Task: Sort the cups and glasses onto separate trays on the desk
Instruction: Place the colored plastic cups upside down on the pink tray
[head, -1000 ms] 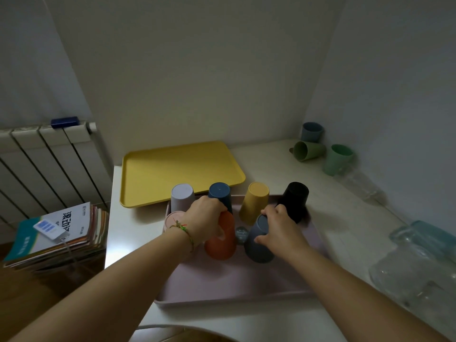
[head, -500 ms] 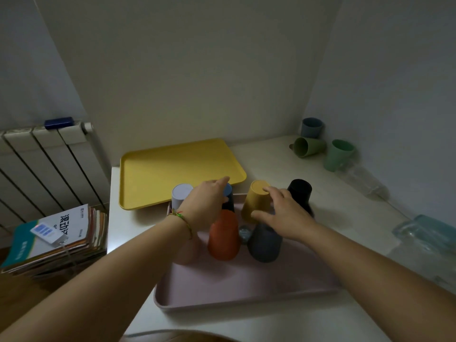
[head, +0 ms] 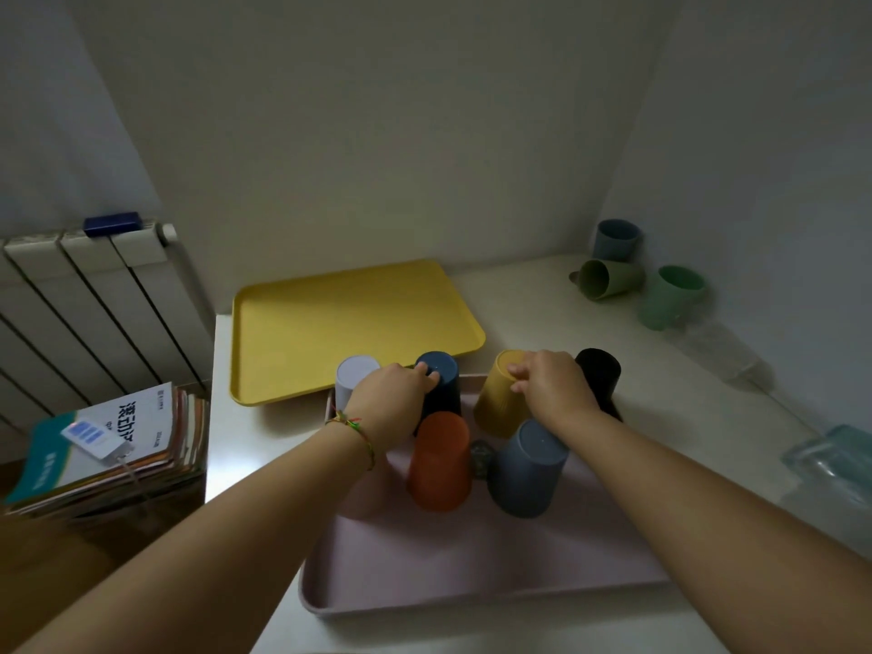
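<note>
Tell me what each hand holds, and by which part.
The left hand grips the upturned dark blue cup round its raised base; the right hand grips the upturned yellow cup at its raised base.

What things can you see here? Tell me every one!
yellow tray: one, yellow, back of desk
pink tray: one, pink, front of desk
upturned cups: six showing, lilac, dark blue, yellow, black, orange, slate, on pink tray
mugs: three, blue, olive, green, far right corner
glasses: at least two, clear, right edge
books: one stack, left of desk
radiator: one, white, far left
left hand: one, gripping dark blue cup
right hand: one, gripping yellow cup
</note>
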